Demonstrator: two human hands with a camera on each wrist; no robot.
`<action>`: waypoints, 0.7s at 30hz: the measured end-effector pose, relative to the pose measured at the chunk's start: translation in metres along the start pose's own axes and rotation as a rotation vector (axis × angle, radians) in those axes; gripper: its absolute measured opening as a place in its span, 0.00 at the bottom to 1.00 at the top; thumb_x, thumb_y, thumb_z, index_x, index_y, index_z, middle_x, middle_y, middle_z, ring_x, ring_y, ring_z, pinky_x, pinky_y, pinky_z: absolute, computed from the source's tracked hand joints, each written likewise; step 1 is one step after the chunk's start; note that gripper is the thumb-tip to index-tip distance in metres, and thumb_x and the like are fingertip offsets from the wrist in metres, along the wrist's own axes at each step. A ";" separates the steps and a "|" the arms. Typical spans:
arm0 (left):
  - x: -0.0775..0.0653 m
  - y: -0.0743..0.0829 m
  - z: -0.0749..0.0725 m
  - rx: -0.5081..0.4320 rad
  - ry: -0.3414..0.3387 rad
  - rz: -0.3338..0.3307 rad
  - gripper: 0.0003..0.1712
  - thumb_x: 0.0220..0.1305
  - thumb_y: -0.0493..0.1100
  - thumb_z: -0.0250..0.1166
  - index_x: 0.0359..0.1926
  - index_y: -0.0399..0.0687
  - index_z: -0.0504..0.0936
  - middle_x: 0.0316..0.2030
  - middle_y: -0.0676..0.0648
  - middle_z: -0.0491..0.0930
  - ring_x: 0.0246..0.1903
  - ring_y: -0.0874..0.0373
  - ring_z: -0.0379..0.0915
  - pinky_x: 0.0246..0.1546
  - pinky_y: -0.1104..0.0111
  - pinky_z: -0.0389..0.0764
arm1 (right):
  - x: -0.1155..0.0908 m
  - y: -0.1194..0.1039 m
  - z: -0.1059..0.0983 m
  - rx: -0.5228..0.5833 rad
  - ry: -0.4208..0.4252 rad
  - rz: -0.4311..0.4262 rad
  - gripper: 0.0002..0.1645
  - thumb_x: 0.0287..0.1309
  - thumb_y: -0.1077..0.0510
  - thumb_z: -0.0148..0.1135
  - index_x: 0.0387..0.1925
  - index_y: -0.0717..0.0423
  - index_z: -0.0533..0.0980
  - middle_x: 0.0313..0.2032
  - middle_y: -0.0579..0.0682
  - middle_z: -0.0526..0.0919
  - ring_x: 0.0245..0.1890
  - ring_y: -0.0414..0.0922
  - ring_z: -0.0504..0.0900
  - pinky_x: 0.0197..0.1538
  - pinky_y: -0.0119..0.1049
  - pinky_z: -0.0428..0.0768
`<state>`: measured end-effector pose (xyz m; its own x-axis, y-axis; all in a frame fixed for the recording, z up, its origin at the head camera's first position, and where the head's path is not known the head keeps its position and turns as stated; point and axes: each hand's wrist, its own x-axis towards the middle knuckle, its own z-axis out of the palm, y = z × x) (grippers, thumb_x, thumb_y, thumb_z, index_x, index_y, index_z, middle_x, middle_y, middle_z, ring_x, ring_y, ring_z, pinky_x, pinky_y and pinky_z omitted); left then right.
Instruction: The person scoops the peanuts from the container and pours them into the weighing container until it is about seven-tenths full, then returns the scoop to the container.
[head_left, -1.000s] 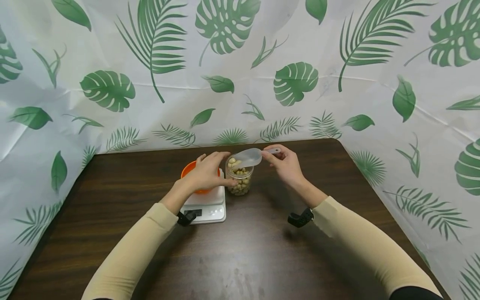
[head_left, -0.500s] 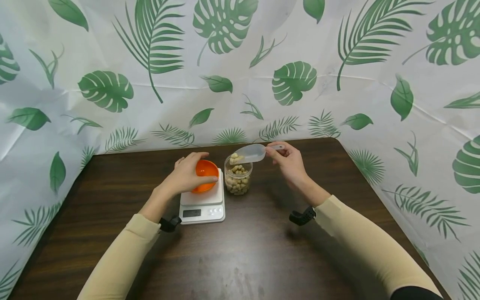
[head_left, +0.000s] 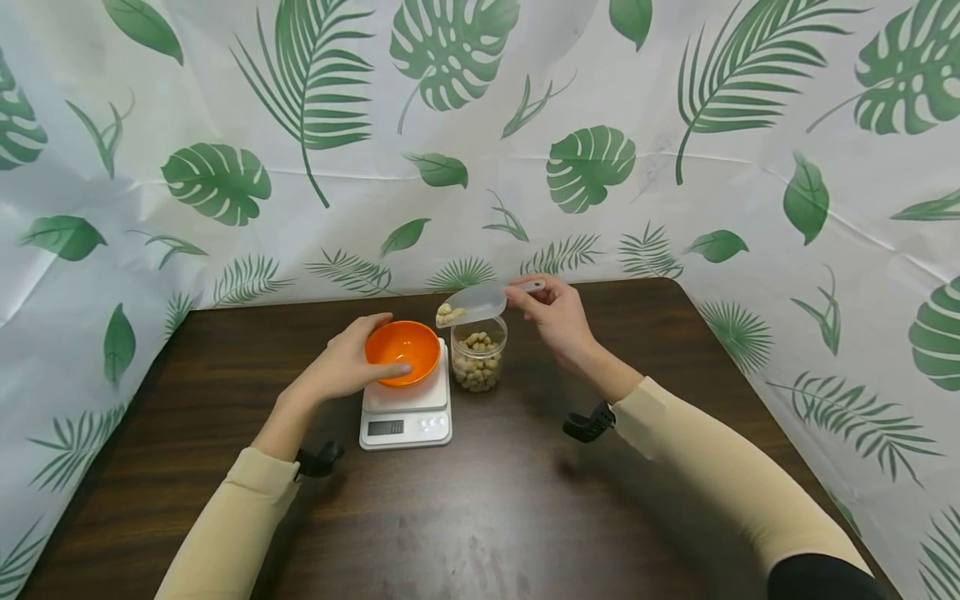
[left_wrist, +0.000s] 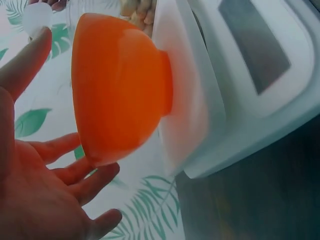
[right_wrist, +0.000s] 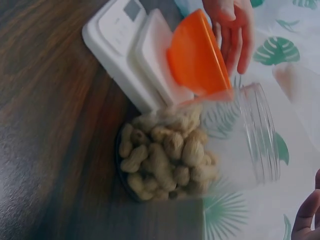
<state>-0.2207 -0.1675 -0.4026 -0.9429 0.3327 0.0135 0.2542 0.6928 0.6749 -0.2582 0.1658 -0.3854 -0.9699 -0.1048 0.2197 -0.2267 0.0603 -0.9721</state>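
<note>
Leaf-printed sheeting (head_left: pixel 517 187) hangs across the back of the room, and a dark wooden table (head_left: pixel 495 508) spreads below it through the lower half of the head view. From where I stand, the work looks like moving peanuts onto a scale, and the step in hand seems to be bringing one scoopful from the jar (right_wrist: pixel 262 135) over to the orange bowl (head_left: pixel 408 342). That bowl sits near the centre of the frame on the white scale (head_left: pixel 411 400); no peanuts show inside it.

Just right of the centre, the person's right hand (head_left: pixel 553 315) pinches the handle of a translucent scoop (head_left: pixel 483 302), which reaches leftward above the jar's mouth. A few peanuts (head_left: pixel 448 313) lie at its left end, close to the bowl's right rim in the head view, though I can't judge the height between them. More nuts (right_wrist: pixel 165 160) fill the lower part of the jar, upright just beside the scale.

Left of centre, the left hand (head_left: pixel 341 358) is spread around the bowl's left side, thumb over the near rim, fingers loose; whether the fingertips actually touch, I cannot tell. The two hands are well apart, with bowl and jar between them. The next move, I'd say, calls for a little more reach leftward, then a gentle tilt so nothing bounces out.
</note>
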 end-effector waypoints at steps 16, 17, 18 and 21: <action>-0.001 -0.011 -0.002 0.043 -0.094 -0.032 0.68 0.52 0.64 0.78 0.79 0.33 0.52 0.73 0.33 0.61 0.66 0.36 0.64 0.64 0.33 0.62 | 0.007 -0.004 0.032 -0.090 -0.127 -0.060 0.15 0.67 0.56 0.69 0.48 0.62 0.83 0.45 0.52 0.85 0.46 0.51 0.84 0.53 0.52 0.80; -0.001 -0.012 -0.001 0.044 -0.096 -0.030 0.68 0.52 0.64 0.78 0.79 0.33 0.52 0.72 0.33 0.61 0.65 0.37 0.64 0.63 0.34 0.63 | 0.007 -0.004 0.034 -0.108 -0.133 -0.063 0.14 0.67 0.55 0.69 0.48 0.61 0.84 0.46 0.52 0.85 0.45 0.49 0.84 0.52 0.51 0.81; -0.001 -0.012 -0.001 0.049 -0.097 -0.027 0.68 0.52 0.64 0.78 0.79 0.33 0.52 0.72 0.33 0.61 0.65 0.36 0.64 0.63 0.33 0.63 | 0.007 -0.004 0.035 -0.131 -0.140 -0.069 0.13 0.67 0.55 0.69 0.47 0.60 0.84 0.46 0.52 0.85 0.45 0.48 0.84 0.51 0.49 0.82; -0.001 -0.012 0.000 0.052 -0.094 -0.015 0.67 0.52 0.64 0.78 0.78 0.32 0.53 0.72 0.32 0.62 0.65 0.36 0.65 0.63 0.34 0.64 | 0.008 -0.003 0.039 -0.198 -0.156 -0.088 0.13 0.67 0.53 0.70 0.46 0.57 0.84 0.45 0.51 0.85 0.42 0.47 0.84 0.44 0.45 0.83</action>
<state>-0.2232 -0.1760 -0.4104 -0.9228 0.3792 -0.0675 0.2533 0.7296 0.6352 -0.2616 0.1265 -0.3836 -0.9238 -0.2692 0.2723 -0.3372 0.2353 -0.9115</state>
